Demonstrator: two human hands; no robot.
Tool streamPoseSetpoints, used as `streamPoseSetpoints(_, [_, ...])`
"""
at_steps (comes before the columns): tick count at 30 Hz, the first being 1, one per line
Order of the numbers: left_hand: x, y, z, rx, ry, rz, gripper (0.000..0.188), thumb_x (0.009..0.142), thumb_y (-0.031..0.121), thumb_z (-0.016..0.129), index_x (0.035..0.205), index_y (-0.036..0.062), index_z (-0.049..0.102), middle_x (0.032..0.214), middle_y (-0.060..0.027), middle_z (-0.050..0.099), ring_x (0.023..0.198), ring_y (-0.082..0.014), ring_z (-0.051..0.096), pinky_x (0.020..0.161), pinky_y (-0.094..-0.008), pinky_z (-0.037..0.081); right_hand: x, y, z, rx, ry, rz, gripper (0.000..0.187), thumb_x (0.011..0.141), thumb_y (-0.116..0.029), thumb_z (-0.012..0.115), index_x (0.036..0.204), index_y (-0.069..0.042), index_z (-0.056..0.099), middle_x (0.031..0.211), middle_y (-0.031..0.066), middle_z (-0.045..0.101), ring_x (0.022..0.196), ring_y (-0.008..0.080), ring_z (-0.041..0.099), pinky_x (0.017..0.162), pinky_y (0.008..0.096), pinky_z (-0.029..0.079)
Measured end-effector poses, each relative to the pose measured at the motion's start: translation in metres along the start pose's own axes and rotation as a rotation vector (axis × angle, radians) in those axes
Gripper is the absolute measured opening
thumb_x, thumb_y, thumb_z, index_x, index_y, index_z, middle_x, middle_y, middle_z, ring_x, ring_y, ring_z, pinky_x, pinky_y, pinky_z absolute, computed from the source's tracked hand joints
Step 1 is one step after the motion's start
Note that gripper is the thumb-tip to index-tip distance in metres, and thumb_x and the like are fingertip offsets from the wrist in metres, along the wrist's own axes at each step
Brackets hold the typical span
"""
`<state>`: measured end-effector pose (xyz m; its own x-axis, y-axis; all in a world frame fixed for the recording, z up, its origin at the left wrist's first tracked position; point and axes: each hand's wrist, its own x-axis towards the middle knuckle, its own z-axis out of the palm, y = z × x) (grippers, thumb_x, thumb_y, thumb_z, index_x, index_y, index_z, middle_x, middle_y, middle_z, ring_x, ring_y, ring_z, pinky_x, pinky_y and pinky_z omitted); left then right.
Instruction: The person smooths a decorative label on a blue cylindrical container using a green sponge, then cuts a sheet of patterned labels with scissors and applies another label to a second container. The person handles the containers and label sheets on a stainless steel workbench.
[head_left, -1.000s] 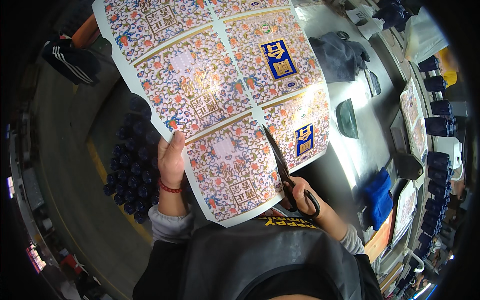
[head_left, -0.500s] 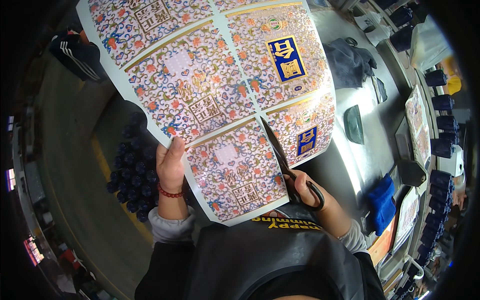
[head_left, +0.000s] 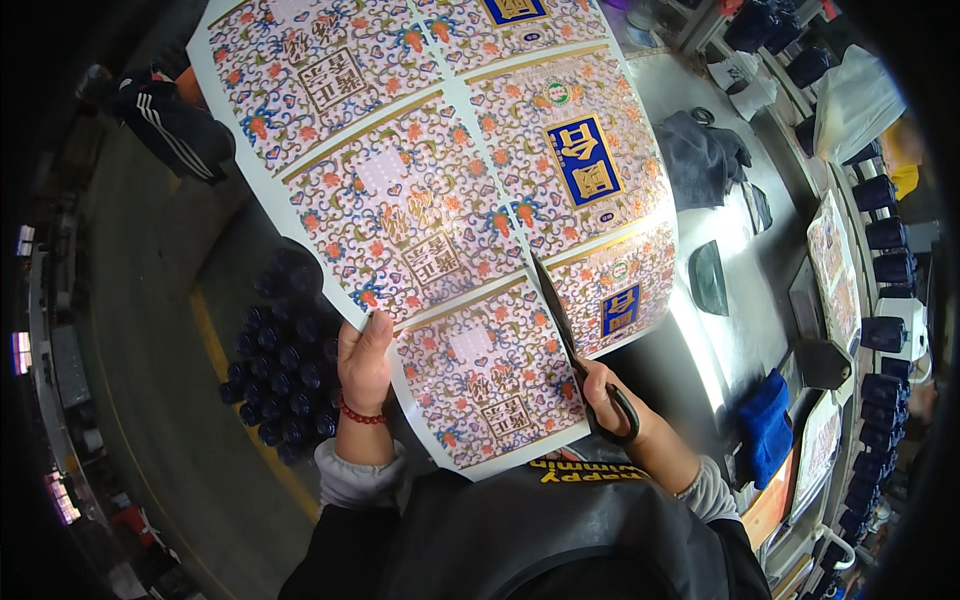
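A large printed sheet (head_left: 395,215) with flowery panels, gold lines and blue label blocks spreads before me, divided by pale strips. My left hand (head_left: 366,362), a red bead bracelet at its wrist, pinches the sheet's left edge with the thumb on top. In my right hand (head_left: 615,405) are black-handled scissors (head_left: 556,305), my fingers round the handles. Their dark blade lies along the pale strip between two columns of panels, a slit running from the near edge up to it. Whether the blades are fully closed is hard to see.
A metal table (head_left: 690,340) on the right bears a dark grey cloth (head_left: 695,155), a dark green piece (head_left: 708,278) and a blue cloth (head_left: 766,415). Dark blue bottles (head_left: 885,235) line the far right. Several dark blue round objects (head_left: 285,365) cluster at lower left, by a yellow floor line.
The sheet and both hands sit slightly lower and farther right in the picture. The scissors stay in the slit between the columns, and both grips are unchanged.
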<state>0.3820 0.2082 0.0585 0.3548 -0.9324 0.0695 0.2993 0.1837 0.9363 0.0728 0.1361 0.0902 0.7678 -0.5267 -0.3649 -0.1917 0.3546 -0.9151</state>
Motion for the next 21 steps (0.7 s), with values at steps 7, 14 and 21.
streamPoseSetpoints(7, [-0.001, -0.004, 0.001, -0.006, 0.006, 0.024, 0.042, 0.102, 0.013, 0.047, 0.139, -0.0060, 0.046, 0.138, -0.0133, 0.053, 0.125, -0.0211, 0.052, 0.109, -0.0395, 0.036, 0.004, 0.012, -0.008, -0.053, -0.015, 0.039, 0.089, 0.098, -0.066, 0.032, 0.140, 0.012, 0.040, 0.128, 0.0129, 0.060, 0.113, 0.0176, 0.056, 0.097, 0.0299, 0.044])
streamPoseSetpoints(14, [0.000, -0.007, 0.003, -0.040, -0.015, -0.013, 0.041, 0.101, 0.013, 0.048, 0.138, -0.0059, 0.048, 0.137, -0.0138, 0.055, 0.123, -0.0214, 0.054, 0.108, -0.0396, 0.038, 0.010, 0.018, -0.006, -0.028, 0.036, -0.085, 0.082, 0.100, -0.062, 0.027, 0.132, 0.010, 0.048, 0.091, 0.0080, 0.056, 0.085, 0.0145, 0.053, 0.077, 0.0292, 0.044])
streamPoseSetpoints(21, [0.002, -0.010, 0.007, -0.053, -0.034, 0.004, 0.041, 0.100, 0.013, 0.050, 0.137, -0.0041, 0.050, 0.134, -0.0127, 0.058, 0.122, -0.0217, 0.055, 0.107, -0.0401, 0.040, 0.018, 0.009, -0.008, -0.063, 0.106, -0.089, 0.075, 0.102, -0.057, 0.027, 0.131, 0.008, 0.051, 0.072, 0.0027, 0.053, 0.068, 0.0109, 0.050, 0.063, 0.0273, 0.043])
